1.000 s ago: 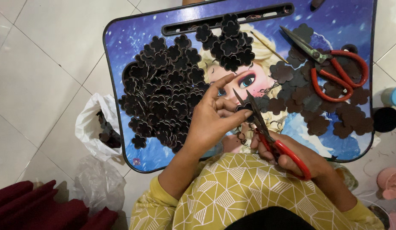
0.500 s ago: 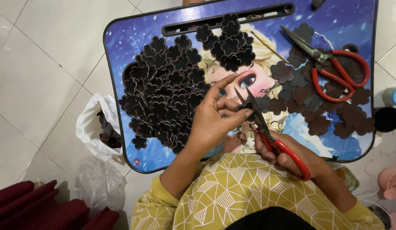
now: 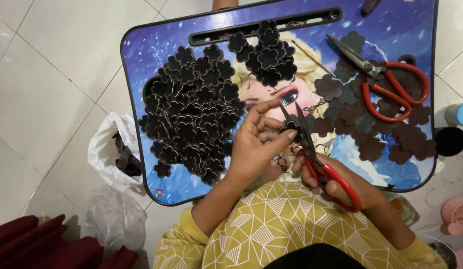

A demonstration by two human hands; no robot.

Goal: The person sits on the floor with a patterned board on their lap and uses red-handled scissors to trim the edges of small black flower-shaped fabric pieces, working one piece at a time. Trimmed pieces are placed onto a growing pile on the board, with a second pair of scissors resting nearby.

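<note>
- Head view: the left hand [image 3: 254,147] pinches a small dark brown flower-shaped cutout [image 3: 291,130] between thumb and fingertips, fingers curled close, above the blue picture-printed lap table [image 3: 142,65].
- The cutout is scalloped, flat and nearly black (its edge partly hidden by fingers).
- The right hand [image 3: 341,187] is closed around the red-handled scissors [image 3: 316,154], blades parted at the cutout.
- A heap of finished dark flower cutouts [image 3: 191,109] lies on the table's left; spare red-handled scissors [image 3: 386,79] rest on larger brown pieces [image 3: 371,124].
- A white plastic bag of scraps [image 3: 112,154] sits on the tiled floor.
</note>
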